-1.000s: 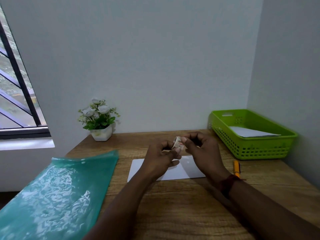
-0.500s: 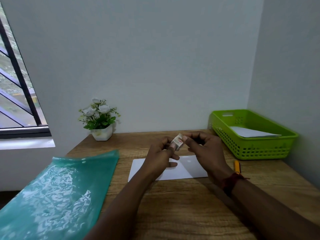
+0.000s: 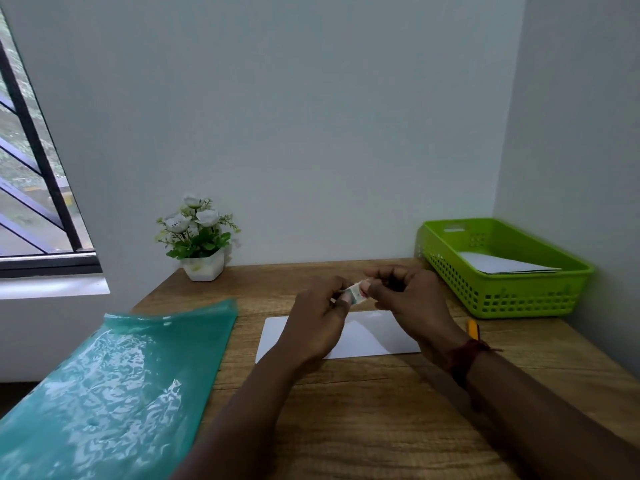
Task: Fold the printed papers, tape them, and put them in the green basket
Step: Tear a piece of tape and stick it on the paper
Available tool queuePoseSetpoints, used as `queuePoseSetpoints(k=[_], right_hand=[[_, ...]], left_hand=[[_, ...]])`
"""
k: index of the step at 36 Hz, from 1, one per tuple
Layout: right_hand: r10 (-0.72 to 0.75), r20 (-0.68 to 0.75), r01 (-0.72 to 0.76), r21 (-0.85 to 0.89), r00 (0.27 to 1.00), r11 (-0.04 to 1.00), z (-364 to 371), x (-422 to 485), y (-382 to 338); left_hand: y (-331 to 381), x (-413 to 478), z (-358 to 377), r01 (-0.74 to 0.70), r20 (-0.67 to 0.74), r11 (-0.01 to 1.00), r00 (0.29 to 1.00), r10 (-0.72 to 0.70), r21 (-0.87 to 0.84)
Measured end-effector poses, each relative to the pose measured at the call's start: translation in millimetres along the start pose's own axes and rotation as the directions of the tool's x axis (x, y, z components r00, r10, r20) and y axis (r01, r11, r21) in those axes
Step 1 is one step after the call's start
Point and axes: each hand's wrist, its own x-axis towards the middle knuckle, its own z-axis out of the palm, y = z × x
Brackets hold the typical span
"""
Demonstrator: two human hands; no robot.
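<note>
The left hand and right hand both pinch the tape over the paper, which lies flat in the middle of the table. It looks like the taping step. Next, pull a bit loose and stick it down.

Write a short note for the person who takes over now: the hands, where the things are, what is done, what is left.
Hands: left hand and right hand both pinch the tape above the table.
Things: folded paper lies flat under the hands; basket stands at the far right.
Done: this paper is folded; a second paper lies in the basket.
Left: tape the folded paper and put it in the basket.
</note>
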Motion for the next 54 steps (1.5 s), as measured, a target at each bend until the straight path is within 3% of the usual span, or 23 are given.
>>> queuePoseSetpoints(k=[6, 20, 42, 49, 54], right_hand=[[-0.049, 0.030, 0.051, -0.076, 0.998, 0.996, 0, -1, 1], [-0.265, 0.071, 0.274, -0.246, 0.962, 0.930, 3, -1, 1], [-0.314, 0.051, 0.317, -0.238, 0.948, 0.918, 2, -1, -3], [-0.273, 0.021, 0.272, -0.198, 0.962, 0.942, 3, 0, -3], [-0.196, -0.016, 0.192, -0.140, 0.980, 0.971, 1, 0, -2]], left_hand=[[-4, -1, -2, -0.073, -0.025, 0.993, 0.997, 0.076, 0.091], [-7, 1, -7, -0.063, -0.049, 0.981, 0.996, 0.073, 0.184], [-7, 1, -9, -0.017, -0.083, 0.980, 0.996, 0.034, 0.198], [-8, 2, -12, -0.023, -0.105, 0.980, 0.993, 0.045, 0.198], [-20, 7, -23, 0.049, -0.173, 0.962, 0.985, -0.002, 0.270]])
